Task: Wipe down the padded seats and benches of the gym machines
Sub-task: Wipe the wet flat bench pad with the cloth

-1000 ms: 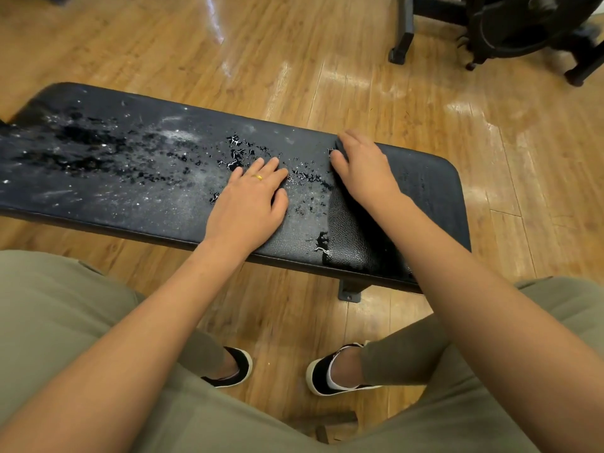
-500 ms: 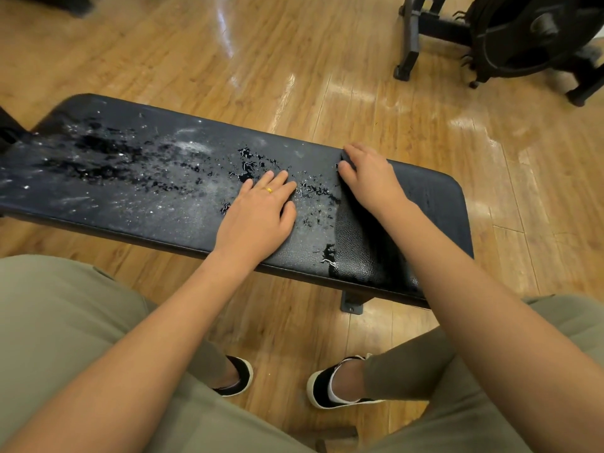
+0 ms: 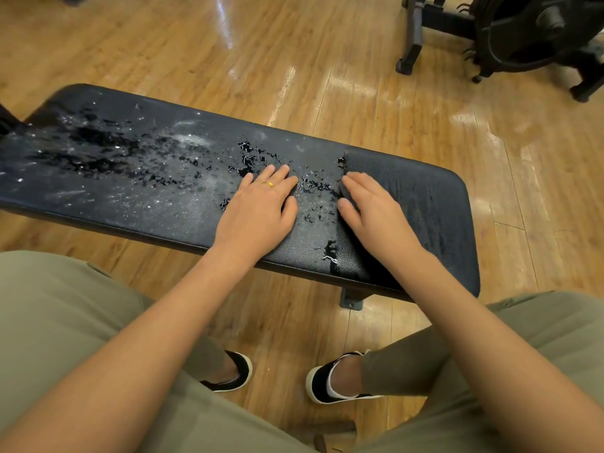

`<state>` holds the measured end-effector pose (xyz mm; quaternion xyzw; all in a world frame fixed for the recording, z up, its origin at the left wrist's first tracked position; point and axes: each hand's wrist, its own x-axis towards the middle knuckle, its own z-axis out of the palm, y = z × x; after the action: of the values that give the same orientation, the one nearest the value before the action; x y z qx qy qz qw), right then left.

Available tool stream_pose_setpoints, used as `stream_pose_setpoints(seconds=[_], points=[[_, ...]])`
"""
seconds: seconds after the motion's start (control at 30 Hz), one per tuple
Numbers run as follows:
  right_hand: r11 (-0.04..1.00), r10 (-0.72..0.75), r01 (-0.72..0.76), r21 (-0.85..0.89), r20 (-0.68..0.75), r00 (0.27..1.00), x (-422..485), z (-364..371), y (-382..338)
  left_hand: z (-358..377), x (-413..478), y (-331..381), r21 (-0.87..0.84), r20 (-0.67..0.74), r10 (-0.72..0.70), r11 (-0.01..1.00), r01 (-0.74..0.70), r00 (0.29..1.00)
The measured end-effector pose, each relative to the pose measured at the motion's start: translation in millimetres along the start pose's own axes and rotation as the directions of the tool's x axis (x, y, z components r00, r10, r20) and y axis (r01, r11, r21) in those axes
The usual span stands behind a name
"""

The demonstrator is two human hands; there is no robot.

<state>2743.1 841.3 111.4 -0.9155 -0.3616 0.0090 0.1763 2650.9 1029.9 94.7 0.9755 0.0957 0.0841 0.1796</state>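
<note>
Showing droplets [image 3: 248,158], pale dust [image 3: 189,140]: black padded bench [image 3: 425,191].

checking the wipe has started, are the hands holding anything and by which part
The right hand presses a small dark wiping cloth flat on the black padded bench, covering its top; only its edge shows. The left hand holds nothing.

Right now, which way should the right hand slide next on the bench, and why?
Probably left, toward the left hand. The right hand presses flat on the bench with something dark, maybe a cloth, under its fingers. The part to its right looks smooth, but droplets lie between the two hands, so that patch seems next.
</note>
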Motion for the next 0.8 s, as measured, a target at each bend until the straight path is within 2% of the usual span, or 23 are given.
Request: stream_pose_setpoints(seconds=[0.2, 0.33, 0.53, 0.63, 0.8], points=[[0.999, 0.046, -0.046, 0.008, -0.030, 0.998, 8, 0, -7, -1, -2, 2, -0.008, 0.001, -0.008, 1.000, 0.008, 1.000], [1.000, -0.007, 0.008, 0.018, -0.045, 0.999, -33, 8, -19, 0, -1, 2, 0.002, -0.009, -0.006, 1.000, 0.006, 1.000], [0.998, -0.045, 0.044, 0.047, 0.006, 0.999, -89, 16, -32, 0, -1, 2, 0.003, -0.014, 0.001, 1.000, -0.001, 1.000], [0.998, -0.006, 0.005, 0.069, 0.015, 1.000, -74, 15, -28, 0, -1, 2, 0.001, -0.016, 0.000, 1.000, 0.000, 1.000], [0.994, 0.083, -0.079, 0.081, -0.053, 0.995, -56, 17, -34, 0, -2, 2, 0.001, -0.012, -0.009, 1.000, 0.009, 1.000]])
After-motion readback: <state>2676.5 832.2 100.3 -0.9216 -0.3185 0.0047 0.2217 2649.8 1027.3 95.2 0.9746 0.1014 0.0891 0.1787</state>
